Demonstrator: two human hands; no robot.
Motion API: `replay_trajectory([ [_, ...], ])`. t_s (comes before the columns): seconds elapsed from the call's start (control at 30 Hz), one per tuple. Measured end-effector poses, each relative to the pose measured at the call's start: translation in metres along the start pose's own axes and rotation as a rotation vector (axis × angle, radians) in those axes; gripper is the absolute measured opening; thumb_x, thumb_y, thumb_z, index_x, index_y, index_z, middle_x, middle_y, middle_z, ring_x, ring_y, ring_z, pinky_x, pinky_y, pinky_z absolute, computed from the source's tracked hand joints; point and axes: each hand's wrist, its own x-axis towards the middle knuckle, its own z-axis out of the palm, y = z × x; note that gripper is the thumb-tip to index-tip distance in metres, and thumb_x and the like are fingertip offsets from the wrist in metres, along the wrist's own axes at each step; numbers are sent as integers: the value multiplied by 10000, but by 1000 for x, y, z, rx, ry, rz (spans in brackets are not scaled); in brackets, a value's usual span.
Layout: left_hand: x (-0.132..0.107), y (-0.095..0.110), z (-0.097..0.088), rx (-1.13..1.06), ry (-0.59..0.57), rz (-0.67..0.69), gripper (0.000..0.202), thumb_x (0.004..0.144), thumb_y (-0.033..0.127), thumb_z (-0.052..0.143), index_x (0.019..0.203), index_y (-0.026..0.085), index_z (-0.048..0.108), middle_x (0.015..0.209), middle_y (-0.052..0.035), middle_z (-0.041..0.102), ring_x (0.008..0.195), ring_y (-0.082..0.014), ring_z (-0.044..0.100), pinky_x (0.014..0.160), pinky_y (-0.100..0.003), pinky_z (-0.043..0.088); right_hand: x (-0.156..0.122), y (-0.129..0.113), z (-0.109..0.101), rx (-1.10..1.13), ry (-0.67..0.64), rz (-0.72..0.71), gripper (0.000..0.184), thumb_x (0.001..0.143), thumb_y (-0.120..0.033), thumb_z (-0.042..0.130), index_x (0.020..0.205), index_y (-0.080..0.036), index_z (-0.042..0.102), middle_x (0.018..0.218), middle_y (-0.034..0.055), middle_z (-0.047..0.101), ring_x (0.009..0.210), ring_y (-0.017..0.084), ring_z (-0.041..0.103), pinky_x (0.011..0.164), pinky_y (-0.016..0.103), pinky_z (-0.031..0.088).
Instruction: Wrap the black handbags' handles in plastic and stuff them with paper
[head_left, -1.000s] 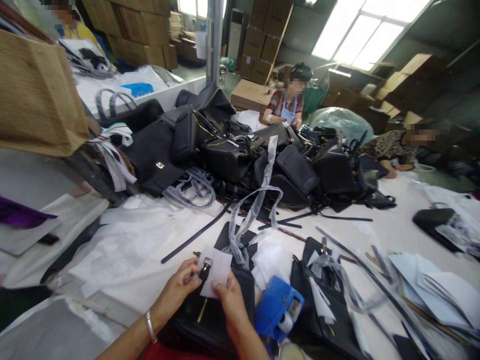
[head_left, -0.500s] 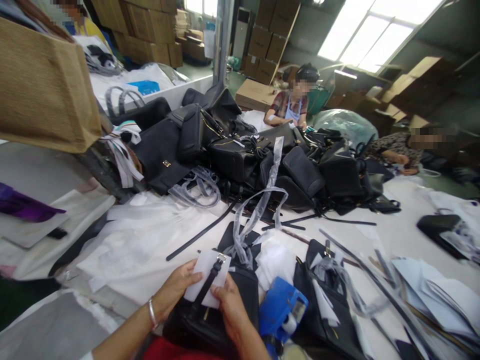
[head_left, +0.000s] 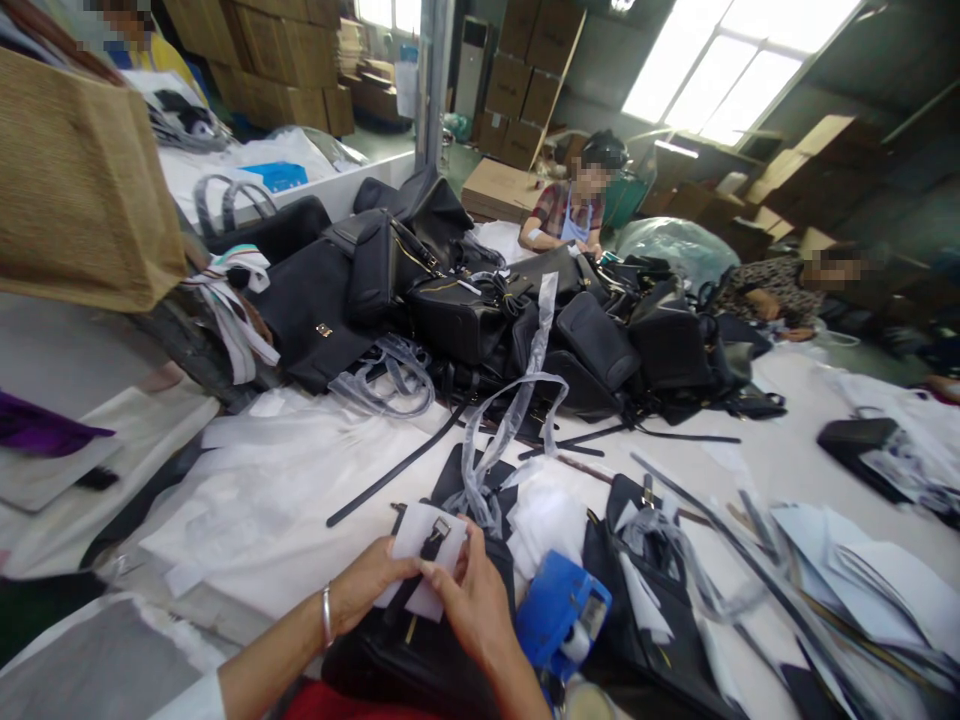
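Note:
Both my hands pinch a small white sheet point(head_left: 414, 527) that lies behind a black strap with a metal buckle point(head_left: 442, 530). My left hand point(head_left: 371, 585) grips the sheet's left side, its thumb reaching over the strap. From the right, my right hand point(head_left: 476, 600) holds the other edge, fingers behind it and thumb tip close to the left thumb. The strap runs down to a black bag point(head_left: 367, 665) in front of me. Just right of it stands a blue tape dispenser point(head_left: 555, 605), and beyond that another black bag point(head_left: 645, 620) with wrapped handles.
A heap of black bags point(head_left: 465, 320) spans the table's far side. Plastic-wrapped straps point(head_left: 517, 420) and crumpled white paper point(head_left: 551, 520) lie before it. White sheets point(head_left: 862, 570) are stacked at right, and a tan bag point(head_left: 82, 190) hangs at left. Two co-workers sit across the table.
My right hand has shifted up along the sheet's right edge, and both thumbs have come together over the strap. The sheet has tilted slightly. The view has swung a little rightward.

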Motion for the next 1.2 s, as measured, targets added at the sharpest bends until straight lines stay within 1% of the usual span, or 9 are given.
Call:
replay_trajectory([
  [0.1,1,1,4,61,32,23,385,736,313,670,1077,136,690,947,-88,738,938,-280,652,864,-381,478,14,-8,-9,-186,52,-63,684,689,-391,712,1313,-251,469,1112,69,644,972,282,610,853,384,451],
  [0.17,3,0,1,115,57,22,344,734,285,642,1043,144,699,945,-70,734,925,-270,651,829,-360,487,23,-13,-11,-189,42,-123,565,705,-366,695,1235,-249,535,1147,59,630,1011,268,594,872,368,439],
  [0.3,7,-5,-7,242,92,29,315,738,279,612,1010,141,693,889,-49,727,828,-246,650,764,-334,490,35,-18,-11,-121,-14,-171,200,819,-335,563,972,-231,639,906,24,675,816,206,610,750,314,439],
  [0.43,7,-7,-8,278,62,77,331,748,273,606,1045,151,683,893,-38,726,858,-247,643,796,-324,476,47,-6,-6,124,-53,-52,153,815,-339,550,786,-208,623,715,-6,618,668,165,544,641,279,392],
  [0.53,6,-7,-7,226,25,26,321,748,266,606,1035,150,689,856,-39,728,828,-249,651,768,-328,482,53,9,0,315,-116,84,192,768,-375,577,723,-189,595,608,-27,550,533,127,458,541,252,350],
  [0.63,4,-6,-7,162,27,-28,334,729,275,630,1028,139,694,820,-51,732,819,-264,660,759,-347,490,50,17,0,375,-131,134,276,784,-461,564,762,-187,586,597,-29,543,497,117,443,510,246,363],
  [0.8,0,0,-6,78,49,-53,370,717,303,670,1047,138,691,866,-78,741,836,-280,669,799,-381,500,23,18,2,593,-199,185,400,793,-525,595,1046,-219,559,841,26,641,684,171,589,553,262,456],
  [0.9,-2,3,-5,11,11,-53,431,770,359,651,1127,118,648,895,-105,739,801,-273,680,785,-402,513,7,23,10,563,-202,120,364,785,-486,621,994,-188,593,804,24,642,652,162,583,541,244,449],
  [1.2,-2,4,-11,50,-7,-77,509,844,503,557,1195,137,605,955,-116,736,829,-262,683,804,-408,518,-7,21,20,260,42,116,264,833,-422,548,856,-170,622,603,-27,545,540,124,476,495,203,377],
])
